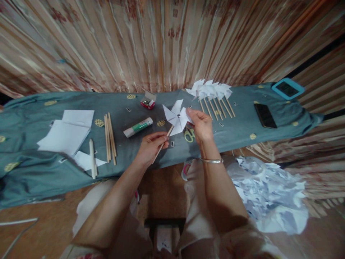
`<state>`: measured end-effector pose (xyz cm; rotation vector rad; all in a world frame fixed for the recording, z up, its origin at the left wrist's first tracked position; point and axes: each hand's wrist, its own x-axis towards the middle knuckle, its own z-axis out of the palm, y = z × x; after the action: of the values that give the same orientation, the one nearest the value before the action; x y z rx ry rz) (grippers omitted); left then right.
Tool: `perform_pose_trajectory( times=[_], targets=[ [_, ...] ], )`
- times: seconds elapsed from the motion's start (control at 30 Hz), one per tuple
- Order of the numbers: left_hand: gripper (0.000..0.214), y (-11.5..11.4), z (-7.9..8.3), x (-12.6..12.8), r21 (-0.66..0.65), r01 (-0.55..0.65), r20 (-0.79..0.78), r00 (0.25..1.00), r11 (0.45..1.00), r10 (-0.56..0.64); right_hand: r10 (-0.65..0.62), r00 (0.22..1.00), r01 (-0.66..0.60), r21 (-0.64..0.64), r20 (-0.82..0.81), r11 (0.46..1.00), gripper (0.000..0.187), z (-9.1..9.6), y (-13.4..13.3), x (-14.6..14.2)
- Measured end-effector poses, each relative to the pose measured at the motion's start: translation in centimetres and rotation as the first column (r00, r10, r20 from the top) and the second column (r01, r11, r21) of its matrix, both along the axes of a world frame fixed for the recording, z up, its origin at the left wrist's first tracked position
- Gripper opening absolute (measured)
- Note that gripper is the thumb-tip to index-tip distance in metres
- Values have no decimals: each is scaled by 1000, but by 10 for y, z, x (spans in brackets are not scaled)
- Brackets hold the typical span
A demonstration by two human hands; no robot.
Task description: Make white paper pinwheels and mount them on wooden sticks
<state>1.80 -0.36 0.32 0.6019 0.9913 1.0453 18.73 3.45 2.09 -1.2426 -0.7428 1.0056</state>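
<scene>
Pinwheel btw L hand, R hand

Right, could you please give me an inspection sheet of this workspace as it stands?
Surface: grey-green cloth over a long table, wrinkled.
Job's things: white paper pinwheel on a wooden stick.
Clutter: finished pinwheels, glue stick, loose sticks, paper sheets, scissors, phone.
Grippers: left hand grips the stick; right hand pinches a blade with its fingers.
Cables: thin pale line on the floor, lower left; cannot tell what.
Surroundings: striped curtain behind; paper scraps on the floor.
</scene>
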Motion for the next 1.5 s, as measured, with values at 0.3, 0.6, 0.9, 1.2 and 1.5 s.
perform_pose_trajectory(
  times=[0.3,0.6,0.9,1.2,1.5],
  targets=[
    [33,0,-1,0,9,-4,19,1000,1000,3,-6,999,7,15,-31,1000,22,0,0,-2],
    [35,-1,0,0,12,-6,17,1000,1000,6,-11,1000,11,40,-7,999,23,-3,1,-1],
    [33,-1,1,0,12,0,-3,1000,1000,0,-8,1000,7,32,15,999,20,-4,1,-1],
    [31,-1,1,0,11,-12,15,1000,1000,12,-12,999,11,-19,-50,1000,23,4,-1,-5],
    [26,0,1,0,-1,-25,22,999,1000,25,38,999,-38,16,4,999,37,-3,1,-1]
  ],
)
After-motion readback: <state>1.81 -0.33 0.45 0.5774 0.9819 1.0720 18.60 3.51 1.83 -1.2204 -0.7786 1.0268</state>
